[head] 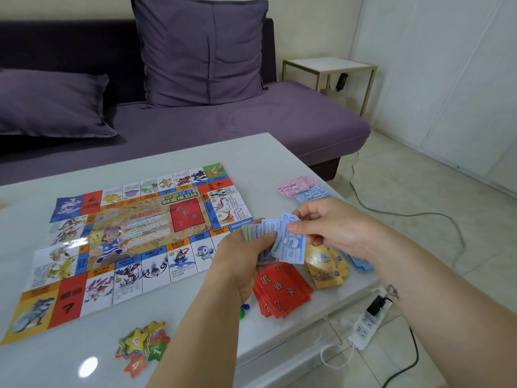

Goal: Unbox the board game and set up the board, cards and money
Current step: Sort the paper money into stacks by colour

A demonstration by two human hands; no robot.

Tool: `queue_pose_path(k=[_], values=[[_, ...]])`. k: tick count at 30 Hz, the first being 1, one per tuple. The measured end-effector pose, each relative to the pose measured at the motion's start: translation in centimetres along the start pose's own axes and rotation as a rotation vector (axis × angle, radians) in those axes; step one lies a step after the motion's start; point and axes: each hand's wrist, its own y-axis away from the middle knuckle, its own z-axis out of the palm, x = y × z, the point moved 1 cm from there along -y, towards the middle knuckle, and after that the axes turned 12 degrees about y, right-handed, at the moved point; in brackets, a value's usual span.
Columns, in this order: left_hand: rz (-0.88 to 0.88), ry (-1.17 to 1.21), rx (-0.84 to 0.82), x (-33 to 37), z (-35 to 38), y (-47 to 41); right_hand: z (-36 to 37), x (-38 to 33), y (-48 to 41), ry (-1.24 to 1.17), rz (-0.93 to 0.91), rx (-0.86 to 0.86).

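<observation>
My right hand [333, 222] pinches the top edge of a pale blue note [291, 246] between thumb and fingertips, the other fingers loosely curled. My left hand [244, 257] is curled round a fanned wad of money [256, 231], greenish and blue, at the centre of the frame, and the blue note overlaps the wad's right side. Just below my hands a spread pile of red cards [282, 291] lies on the white table [265, 155], with a heap of yellow cards [327, 266] beside it to the right and more blue notes [361, 264] showing past my right wrist. Higher up, right of centre, pink notes [298, 184] and a blue pile [313, 195] lie side by side, touching. The board [134, 239] lies unfolded and flat across the left half of the table. At lower left of centre sits a cluster of numbered star tokens [142, 345]. Small green and blue pieces [244, 309] peek out by my left forearm. A purple sofa [251, 121] fills the top of the frame.
</observation>
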Motion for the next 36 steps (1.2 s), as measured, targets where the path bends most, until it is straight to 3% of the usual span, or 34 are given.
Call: queue_pose_path(k=[12,22,25,30,36], values=[[-0.004,-0.078,0.041,0.1,0.1,0.5,-0.2,0.2,0.1,0.005,0.025,-0.017],[-0.223,0.044,-0.026,0.4,0.8,1.3,-0.5,0.4,0.3,-0.178,0.030,-0.240],[-0.220,0.140,0.039,0.5,1.0,1.3,-0.5,0.6,0.0,-0.230,0.029,-0.196],[-0.061,0.171,0.175,0.8,0.7,0.7,-0.6,0.7,-0.1,-0.291,0.021,-0.036],[0.014,0.107,0.167,0.7,1.1,0.7,0.6,0.3,-0.1,-0.296,-0.001,0.014]])
